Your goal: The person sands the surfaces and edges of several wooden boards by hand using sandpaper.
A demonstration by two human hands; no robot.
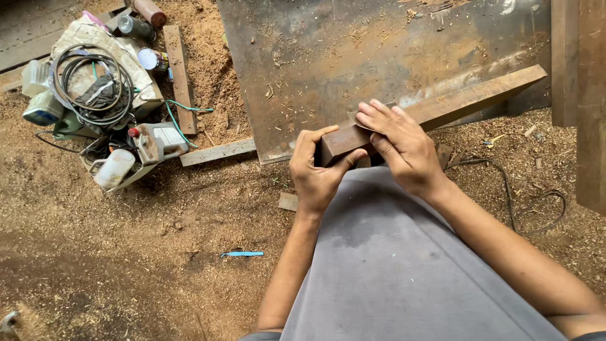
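A long brown wooden beam (467, 98) runs from the upper right down to my lap. My left hand (315, 173) grips its near end, thumb on one side and fingers on the other. My right hand (398, 145) lies flat on the beam's top face just behind that end, pressing a small brownish sheet of sandpaper (355, 119) against the wood. My grey shirt (391, 265) fills the lower middle.
A rusty metal sheet (353, 57) lies on the sawdust floor under the beam. At the upper left sits a heap of coiled cable (91, 79), bottles, cans and a white jug (113, 167). A wooden slat (180, 76), a small wood block (288, 201), a blue strip (243, 254).
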